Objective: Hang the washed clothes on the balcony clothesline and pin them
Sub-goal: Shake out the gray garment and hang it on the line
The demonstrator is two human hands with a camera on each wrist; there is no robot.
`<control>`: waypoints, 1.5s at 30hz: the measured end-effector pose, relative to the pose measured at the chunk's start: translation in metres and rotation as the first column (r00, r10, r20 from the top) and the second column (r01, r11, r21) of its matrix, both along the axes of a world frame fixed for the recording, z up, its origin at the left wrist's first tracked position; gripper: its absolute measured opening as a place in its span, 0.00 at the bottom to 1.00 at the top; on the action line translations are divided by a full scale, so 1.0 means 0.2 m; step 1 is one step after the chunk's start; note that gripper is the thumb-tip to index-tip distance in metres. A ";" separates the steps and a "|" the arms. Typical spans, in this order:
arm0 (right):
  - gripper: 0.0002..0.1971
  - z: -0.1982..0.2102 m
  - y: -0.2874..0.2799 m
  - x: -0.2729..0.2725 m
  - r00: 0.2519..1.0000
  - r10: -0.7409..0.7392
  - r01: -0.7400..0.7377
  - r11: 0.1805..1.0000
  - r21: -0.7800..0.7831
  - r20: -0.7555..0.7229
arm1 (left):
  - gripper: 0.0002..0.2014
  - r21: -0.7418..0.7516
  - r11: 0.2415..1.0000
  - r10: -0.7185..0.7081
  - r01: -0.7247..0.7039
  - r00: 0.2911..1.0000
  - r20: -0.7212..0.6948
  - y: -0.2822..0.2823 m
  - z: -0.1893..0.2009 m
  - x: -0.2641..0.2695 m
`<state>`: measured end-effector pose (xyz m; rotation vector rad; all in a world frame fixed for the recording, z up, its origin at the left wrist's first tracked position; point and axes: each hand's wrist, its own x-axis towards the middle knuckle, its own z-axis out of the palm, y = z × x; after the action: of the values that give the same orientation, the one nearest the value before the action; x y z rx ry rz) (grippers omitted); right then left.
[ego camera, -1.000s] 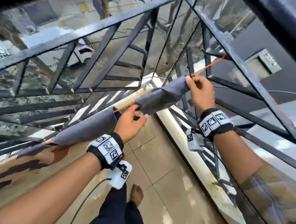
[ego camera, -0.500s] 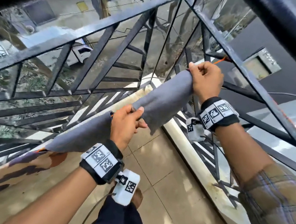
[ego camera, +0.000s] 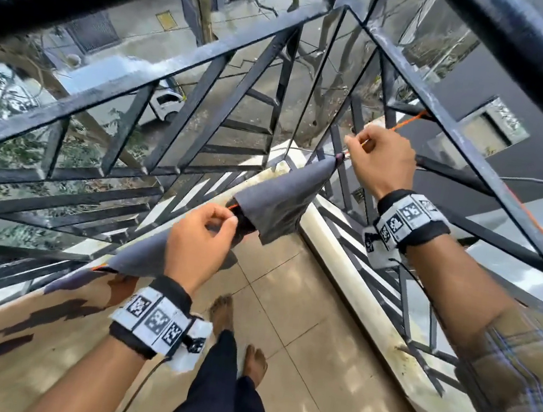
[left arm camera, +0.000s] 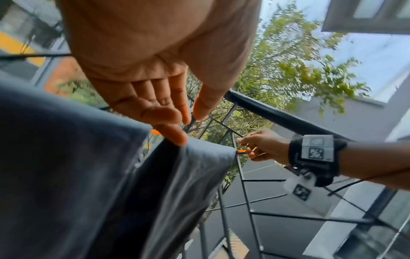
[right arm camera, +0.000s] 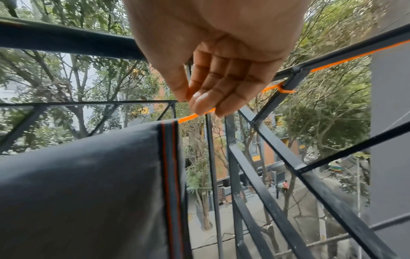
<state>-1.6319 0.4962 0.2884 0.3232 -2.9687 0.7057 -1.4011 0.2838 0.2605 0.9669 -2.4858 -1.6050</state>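
A grey garment (ego camera: pixel 277 203) hangs folded over the orange clothesline (ego camera: pixel 409 122), with a second grey part (ego camera: pixel 143 254) lower left of it. My left hand (ego camera: pixel 229 217) is at the gap between the two parts. In the left wrist view its fingers (left arm camera: pixel 177 138) are nearly straight and one tip touches the fold of the garment (left arm camera: pixel 199 175). My right hand (ego camera: pixel 357 144) pinches the clothesline just past the garment's right end. The right wrist view shows its fingertips (right arm camera: pixel 199 103) on the clothesline (right arm camera: pixel 195 115) beside the striped hem of the garment (right arm camera: pixel 88 175). No pins are visible.
A camouflage cloth (ego camera: pixel 25 305) hangs on the same line at the lower left. Black metal railing bars (ego camera: pixel 178 65) enclose the balcony on the left, far side and right, with a thick bar overhead. My bare feet (ego camera: pixel 225 310) stand on the tiled floor (ego camera: pixel 301 313).
My right hand has let go of the garment's right end and now pinches the line beyond it. My left hand has loosened its hold. The garment has settled lower on the line.
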 end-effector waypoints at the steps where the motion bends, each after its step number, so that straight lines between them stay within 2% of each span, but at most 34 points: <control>1: 0.15 -0.02 0.00 0.04 0.996 0.088 -0.088 0.995 -0.055 -0.004 | 0.02 -0.093 0.996 -0.008 0.007 1.000 -0.009 -0.03 0.01 0.04; 3: 0.12 -0.06 -0.03 0.15 0.963 0.263 -0.269 0.952 -0.145 -0.058 | 0.06 -0.214 0.977 -0.013 0.003 0.999 -0.045 -0.10 0.02 0.11; 5: 0.10 -0.09 -0.08 0.27 0.907 0.399 -0.416 0.896 -0.153 -0.130 | 0.05 -0.359 0.932 -0.067 0.042 0.996 -0.056 -0.19 0.02 0.19; 6: 0.10 -0.11 -0.12 0.32 0.874 0.461 -0.481 0.866 -0.140 -0.154 | 0.05 -0.435 0.895 -0.116 0.097 0.993 -0.018 -0.24 0.01 0.23; 8: 0.09 -0.12 -0.22 0.40 0.794 0.585 -0.604 0.789 -0.113 -0.164 | 0.15 -0.509 0.832 -0.183 0.220 0.976 0.121 -0.34 -0.04 0.31; 11: 0.10 -0.15 -0.37 0.49 0.665 0.741 -0.746 0.665 -0.035 -0.094 | 0.27 -0.483 0.818 -0.202 0.313 0.942 0.268 -0.42 -0.09 0.38; 14: 0.17 -0.19 -0.51 0.58 0.596 0.803 -0.796 0.594 0.119 -0.021 | 0.33 -0.475 0.785 -0.281 0.398 0.912 0.300 -0.46 -0.12 0.42; 17: 0.22 -0.23 -0.61 0.62 0.561 0.819 -0.822 0.533 0.198 0.123 | 0.32 -0.491 0.807 -0.175 0.329 0.926 0.334 -0.50 -0.12 0.47; 19: 0.18 -0.25 -0.65 0.61 0.541 0.818 -0.839 0.508 0.198 0.196 | 0.28 -0.497 0.805 -0.120 0.323 0.910 0.398 -0.54 -0.14 0.52; 21: 0.13 -0.25 -0.65 0.59 0.528 0.812 -0.845 0.472 0.252 0.249 | 0.26 -0.475 0.807 -0.123 0.351 0.886 0.446 -0.55 -0.16 0.57; 24: 0.12 -0.22 -0.65 0.54 0.500 0.810 -0.859 0.417 0.298 0.306 | 0.26 -0.470 0.790 -0.141 0.394 0.863 0.486 -0.52 -0.16 0.63; 28: 0.14 -0.17 -0.67 0.49 0.498 0.792 -0.860 0.398 0.320 0.353 | 0.20 -0.506 0.790 -0.113 0.345 0.894 0.434 -0.49 -0.12 0.60; 31: 0.15 -0.16 -0.68 0.49 0.507 0.771 -0.859 0.412 0.304 0.386 | 0.23 -0.447 0.836 -0.112 0.319 0.896 0.430 -0.52 -0.13 0.56; 33: 0.16 -0.16 -0.66 0.48 0.540 0.750 -0.840 0.455 0.294 0.381 | 0.24 -0.412 0.852 -0.128 0.322 0.892 0.433 -0.55 -0.15 0.56; 35: 0.18 -0.16 -0.63 0.45 0.554 0.745 -0.832 0.498 0.244 0.371 | 0.22 -0.379 0.876 -0.147 0.298 0.913 0.380 -0.57 -0.16 0.57; 37: 0.18 -0.18 -0.59 0.43 0.530 0.771 -0.847 0.500 0.180 0.354 | 0.23 -0.337 0.908 -0.155 0.247 0.948 0.278 -0.57 -0.15 0.58; 41: 0.21 -0.20 -0.57 0.44 0.516 0.785 -0.857 0.473 0.206 0.343 | 0.13 -0.272 0.962 0.024 0.018 0.989 0.149 -0.63 -0.14 0.59; 45: 0.21 -0.18 -0.63 0.44 0.579 0.715 -0.814 0.533 0.230 0.391 | 0.10 -0.229 0.973 0.026 0.019 0.981 0.192 -0.66 -0.15 0.57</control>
<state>-1.5437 0.3705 0.2531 1.8115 -3.0709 0.1405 -1.2871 0.1526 0.2312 1.1404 -2.7164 -1.2365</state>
